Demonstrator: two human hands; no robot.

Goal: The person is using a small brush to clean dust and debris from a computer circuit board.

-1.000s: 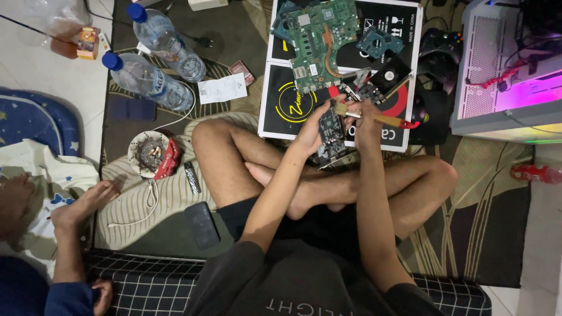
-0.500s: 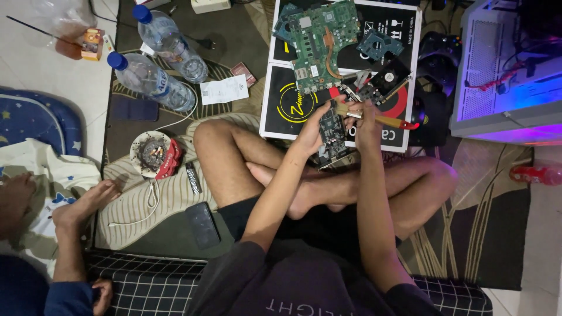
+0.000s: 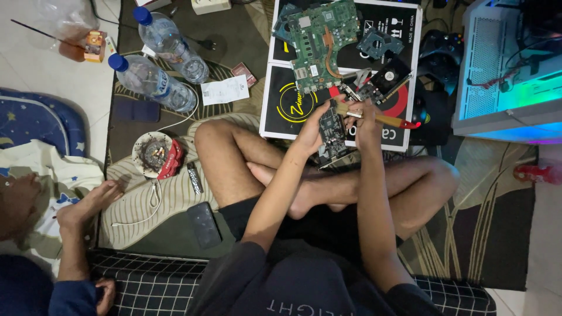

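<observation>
Two hands meet at upper centre of the frame: the left hand (image 3: 313, 126) has its grip closed on a small circuit card (image 3: 332, 133), long axis running up-frame. Touching it from the right, the right hand (image 3: 367, 120) grips a red-handled brush (image 3: 380, 119) lying crosswise. A green motherboard (image 3: 322, 38) lies just above.

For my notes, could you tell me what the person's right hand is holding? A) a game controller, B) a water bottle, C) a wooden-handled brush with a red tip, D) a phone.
C: the right hand closes around the brush, over the small circuit board held by the left hand.
</observation>
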